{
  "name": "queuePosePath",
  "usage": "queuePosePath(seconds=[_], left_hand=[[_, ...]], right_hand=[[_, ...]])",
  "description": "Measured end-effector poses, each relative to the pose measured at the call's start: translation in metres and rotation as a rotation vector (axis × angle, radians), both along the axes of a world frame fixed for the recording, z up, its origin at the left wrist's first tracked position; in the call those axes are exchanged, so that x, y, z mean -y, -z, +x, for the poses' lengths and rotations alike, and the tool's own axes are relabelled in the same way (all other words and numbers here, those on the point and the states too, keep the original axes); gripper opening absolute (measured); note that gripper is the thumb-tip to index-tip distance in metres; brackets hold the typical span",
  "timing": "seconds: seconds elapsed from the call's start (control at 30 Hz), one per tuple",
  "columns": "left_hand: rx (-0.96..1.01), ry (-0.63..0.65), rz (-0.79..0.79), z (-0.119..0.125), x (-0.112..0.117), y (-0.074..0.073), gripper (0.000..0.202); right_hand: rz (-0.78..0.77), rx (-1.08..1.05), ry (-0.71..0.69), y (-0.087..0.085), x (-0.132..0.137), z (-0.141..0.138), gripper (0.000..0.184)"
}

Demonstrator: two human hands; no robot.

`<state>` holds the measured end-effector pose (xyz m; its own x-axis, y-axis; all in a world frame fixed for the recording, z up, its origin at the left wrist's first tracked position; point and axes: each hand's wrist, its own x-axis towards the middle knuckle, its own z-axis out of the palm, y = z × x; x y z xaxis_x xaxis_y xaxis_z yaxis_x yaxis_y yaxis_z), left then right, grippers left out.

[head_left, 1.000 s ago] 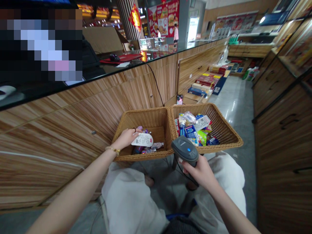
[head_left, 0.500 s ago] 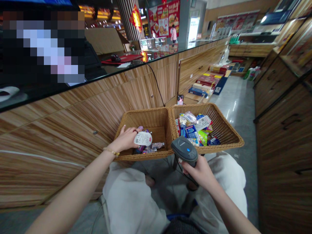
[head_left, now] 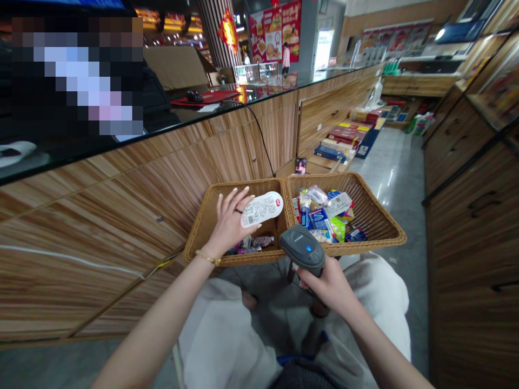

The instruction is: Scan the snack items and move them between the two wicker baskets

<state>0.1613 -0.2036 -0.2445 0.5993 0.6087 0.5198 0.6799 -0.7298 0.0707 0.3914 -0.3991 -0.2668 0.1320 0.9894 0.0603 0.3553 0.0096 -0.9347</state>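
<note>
My left hand grips a white-backed package with rounded ends, printed text and a barcode that face up. What lies on its underside is hidden. The hand is above the left wicker basket, where several small shiny packages lie near the front. In my right hand is a dark grey barcode scanner with a blue light on top, its head pointing toward the left basket. The right wicker basket holds a pile of colourful packets.
A wood-fronted counter with a glass top runs along the left, bearing a computer mouse on a red mat. Boxes are stacked beyond the baskets. Drawers line the right side. A phone stands behind the baskets.
My left hand has lifted the white-backed package from the left basket's front and moved it right and away from me. The scanner has shifted slightly left.
</note>
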Motion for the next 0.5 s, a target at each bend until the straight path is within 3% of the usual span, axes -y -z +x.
queuePosePath(seconds=[0.5], left_hand=[[0.023, 0.053, 0.026, 0.0, -0.006, 0.006, 0.084]], right_hand=[[0.026, -0.032, -0.025, 0.002, 0.0, -0.013, 0.01]])
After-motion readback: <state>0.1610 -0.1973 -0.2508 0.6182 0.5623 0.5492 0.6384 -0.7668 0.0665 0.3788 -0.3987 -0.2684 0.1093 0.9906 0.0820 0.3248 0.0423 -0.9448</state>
